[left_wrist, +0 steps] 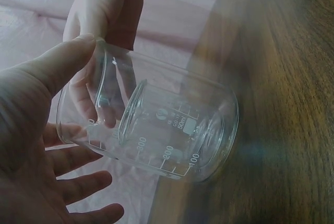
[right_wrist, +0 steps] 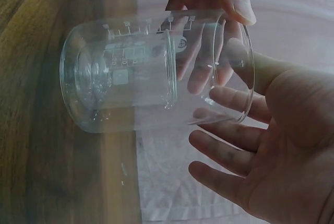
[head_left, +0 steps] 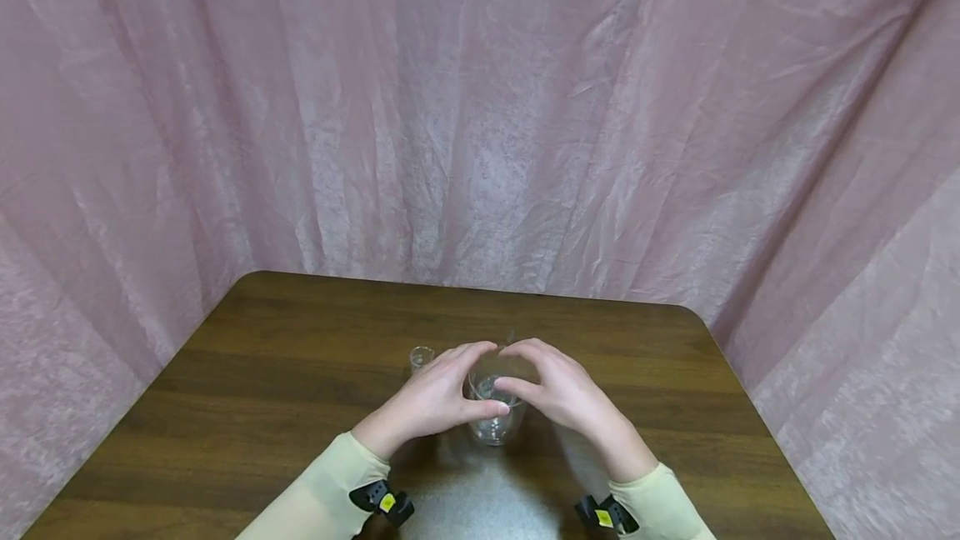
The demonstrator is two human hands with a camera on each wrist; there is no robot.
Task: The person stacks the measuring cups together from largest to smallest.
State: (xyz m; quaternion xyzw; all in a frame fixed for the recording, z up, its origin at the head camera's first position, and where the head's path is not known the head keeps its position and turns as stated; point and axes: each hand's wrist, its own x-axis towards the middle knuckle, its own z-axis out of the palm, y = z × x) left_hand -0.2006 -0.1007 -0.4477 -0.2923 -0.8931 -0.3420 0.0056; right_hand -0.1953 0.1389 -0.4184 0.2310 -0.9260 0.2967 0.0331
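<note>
A large clear glass beaker with white volume marks stands upright on the table before me. Inside it, low down, sits a smaller 50 ml beaker, also upright. My left hand holds the large beaker by its rim, thumb on the near side and fingers around the far side. From the right, my right hand curves loosely about the mouth, its thumb overlapping the opening and its other fingers spread behind the glass. Neither hand's fingertips reach down to the small beaker.
Behind my left hand stands another small clear glass vessel, partly hidden by that hand. The brown wooden table has rounded far corners, and a pink curtain hangs beyond it. Each wrist wears a black strap camera.
</note>
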